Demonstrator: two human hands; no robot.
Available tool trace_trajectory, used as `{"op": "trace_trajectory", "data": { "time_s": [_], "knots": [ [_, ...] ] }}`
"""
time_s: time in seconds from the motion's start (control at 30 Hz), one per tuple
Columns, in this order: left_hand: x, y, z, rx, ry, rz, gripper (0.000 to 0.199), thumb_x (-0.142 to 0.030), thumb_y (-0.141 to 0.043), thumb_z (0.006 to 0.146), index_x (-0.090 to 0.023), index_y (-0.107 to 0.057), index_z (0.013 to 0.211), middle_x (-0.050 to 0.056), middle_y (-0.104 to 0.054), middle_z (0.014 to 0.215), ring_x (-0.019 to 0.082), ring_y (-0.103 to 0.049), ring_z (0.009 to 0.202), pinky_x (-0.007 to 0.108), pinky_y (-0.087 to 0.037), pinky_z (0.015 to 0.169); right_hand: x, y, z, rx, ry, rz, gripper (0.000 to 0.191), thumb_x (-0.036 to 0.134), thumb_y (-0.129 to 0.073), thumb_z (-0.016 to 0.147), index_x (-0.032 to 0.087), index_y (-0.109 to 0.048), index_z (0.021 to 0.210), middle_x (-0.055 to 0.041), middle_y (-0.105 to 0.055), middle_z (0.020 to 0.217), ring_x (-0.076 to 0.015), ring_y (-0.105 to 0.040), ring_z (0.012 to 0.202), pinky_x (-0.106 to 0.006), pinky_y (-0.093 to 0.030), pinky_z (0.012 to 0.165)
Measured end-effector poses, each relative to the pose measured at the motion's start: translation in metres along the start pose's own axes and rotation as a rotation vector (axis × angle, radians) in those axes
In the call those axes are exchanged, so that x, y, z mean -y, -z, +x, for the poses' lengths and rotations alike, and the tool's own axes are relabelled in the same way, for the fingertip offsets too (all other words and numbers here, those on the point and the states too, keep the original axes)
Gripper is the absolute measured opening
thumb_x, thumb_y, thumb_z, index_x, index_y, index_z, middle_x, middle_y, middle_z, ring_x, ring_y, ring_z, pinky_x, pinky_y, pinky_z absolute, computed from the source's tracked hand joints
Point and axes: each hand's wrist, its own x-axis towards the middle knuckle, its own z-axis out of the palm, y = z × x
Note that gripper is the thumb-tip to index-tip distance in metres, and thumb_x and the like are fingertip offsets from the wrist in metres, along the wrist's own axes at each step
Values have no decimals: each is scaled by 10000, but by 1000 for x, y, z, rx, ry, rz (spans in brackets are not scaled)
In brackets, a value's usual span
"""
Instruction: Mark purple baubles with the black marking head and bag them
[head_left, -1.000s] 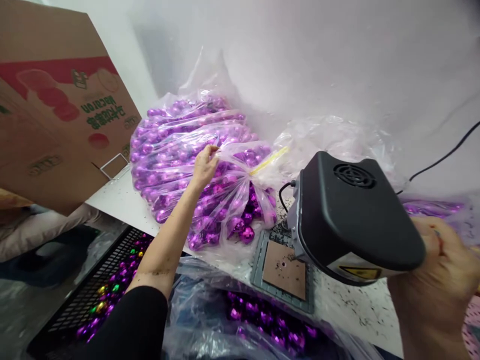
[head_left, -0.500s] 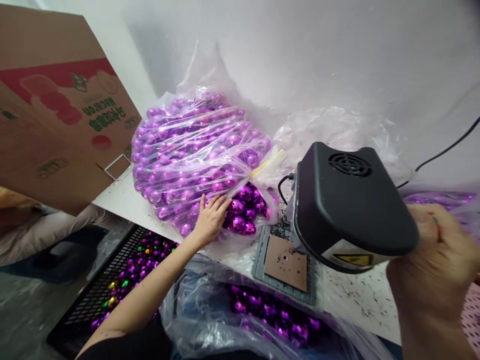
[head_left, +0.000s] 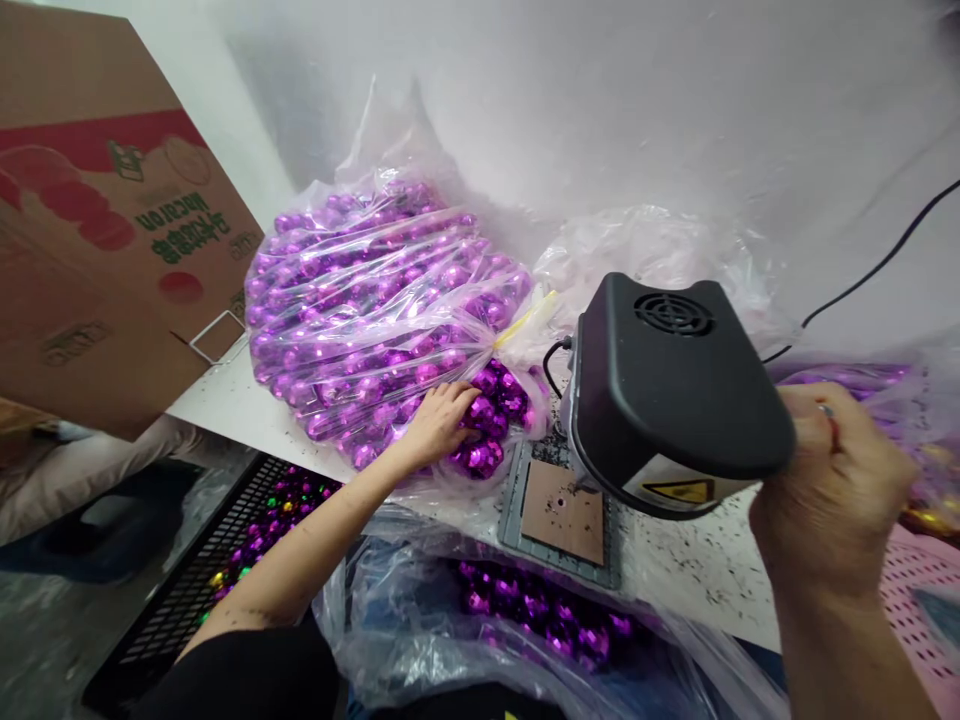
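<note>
Shiny purple faceted balls (head_left: pixel 484 455) lie in the opening of a clear plastic bag (head_left: pixel 360 290), which is tied near its mouth with a yellow strip (head_left: pixel 517 322). My left hand (head_left: pixel 441 425) reaches over these loose balls, fingers outstretched and touching them; none is lifted. My right hand (head_left: pixel 836 470) is wrapped around the right end of a black machine (head_left: pixel 682 385) with a round vent and a yellow warning label. Its exact grip is partly hidden. Below the machine, a brown square plate (head_left: pixel 562 520) with a small hole lies on a grey base (head_left: pixel 514 505).
Dark scraps litter the white table (head_left: pixel 697 570). A printed cardboard box (head_left: pixel 112 230) stands at left, above a black crate (head_left: pixel 172 590) of coloured balls. More purple balls (head_left: pixel 555 625) sit in plastic at the front. A pink perforated basket (head_left: pixel 919 590) is at right.
My left hand has slid right, from the bag's edge onto the loose balls, its fingers now among them. The right hand stays on the machine; the view has shifted slightly.
</note>
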Motion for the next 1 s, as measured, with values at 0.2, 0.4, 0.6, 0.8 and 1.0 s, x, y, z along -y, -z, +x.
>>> {"op": "trace_trajectory", "data": {
  "time_s": [0.2, 0.4, 0.6, 0.8, 1.0],
  "knots": [
    [-29, 32, -35, -109, 414, -1132, 711, -293, -819, 757, -256, -500, 1391, 68, -639, 1190, 217, -643, 995, 347, -528, 852, 2, -1, 0, -1, 10, -12, 348, 506, -592, 864, 195, -626, 713, 50, -499, 521, -65, -423, 487, -237, -315, 484],
    [-81, -6, -97, 112, 596, -1752, 690, -340, -831, 767, -316, -496, 1370, 50, -638, 1101, 171, -688, 821, 219, -485, 600, 4, -3, 1, 15, 5, 31, 351, 507, -580, 871, 189, -611, 725, 56, -514, 500, -61, -446, 457, -226, -316, 465],
    [-83, -54, -105, 289, 529, -1386, 651, -304, -868, 713, -270, -587, 1299, 45, -606, 1269, 203, -612, 1017, 296, -500, 846, 7, -3, 0, 9, 7, 43, 368, 523, -567, 875, 191, -587, 720, 60, -492, 492, -67, -435, 452, -230, -306, 459],
    [-80, -64, -95, 27, 650, -1238, 656, -394, -792, 772, -255, -510, 1347, 37, -599, 1164, 170, -581, 888, 299, -500, 804, 6, -4, 0, 2, 26, 38, 399, 544, -564, 879, 177, -591, 725, 55, -464, 513, -65, -412, 482, -246, -281, 489],
    [-103, -50, -93, -26, 675, -1188, 550, -411, -823, 741, -215, -580, 1194, 22, -631, 1037, 188, -593, 937, 303, -472, 857, 0, -3, -1, -32, 72, -27, 410, 544, -548, 890, 171, -586, 724, 60, -449, 557, -58, -380, 532, -268, -284, 556]
  ]
}}
